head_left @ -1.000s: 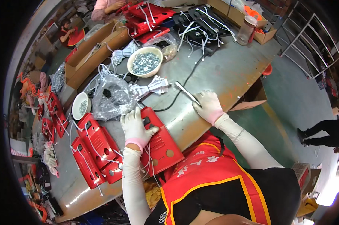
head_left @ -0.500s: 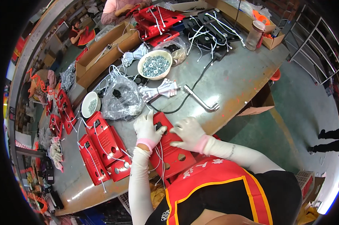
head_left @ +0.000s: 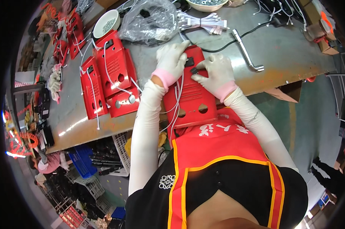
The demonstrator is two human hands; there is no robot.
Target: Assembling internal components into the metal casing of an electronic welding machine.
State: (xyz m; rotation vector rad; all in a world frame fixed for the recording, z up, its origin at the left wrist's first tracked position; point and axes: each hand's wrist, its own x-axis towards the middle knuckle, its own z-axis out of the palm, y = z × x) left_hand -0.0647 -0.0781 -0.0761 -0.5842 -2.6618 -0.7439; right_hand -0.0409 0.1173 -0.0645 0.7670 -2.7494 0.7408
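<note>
A red sheet-metal panel [head_left: 191,97] with slots and cut-outs leans over the table's front edge, against my apron. My left hand [head_left: 171,63], in a white glove, grips its upper left edge, with white wires [head_left: 177,105] trailing down beside it. A black square part [head_left: 189,61] sits near the panel's top. Just below it, my gloved right hand [head_left: 217,72] pinches a small black piece [head_left: 194,71] between thumb and fingers, close to the panel's face. What exactly that piece is cannot be made out.
More red panels [head_left: 113,70] with white wires lie to the left. Beyond are a clear plastic bag [head_left: 149,23], a bowl of small hardware [head_left: 107,23], bundled white wires [head_left: 203,23] and an L-shaped socket wrench [head_left: 247,51]. A black cable [head_left: 233,42] crosses the metal table [head_left: 279,57].
My view has tilted down toward my body, so things sit higher in the picture. My right hand has gone from spread fingers over the panel to pinching a small black piece.
</note>
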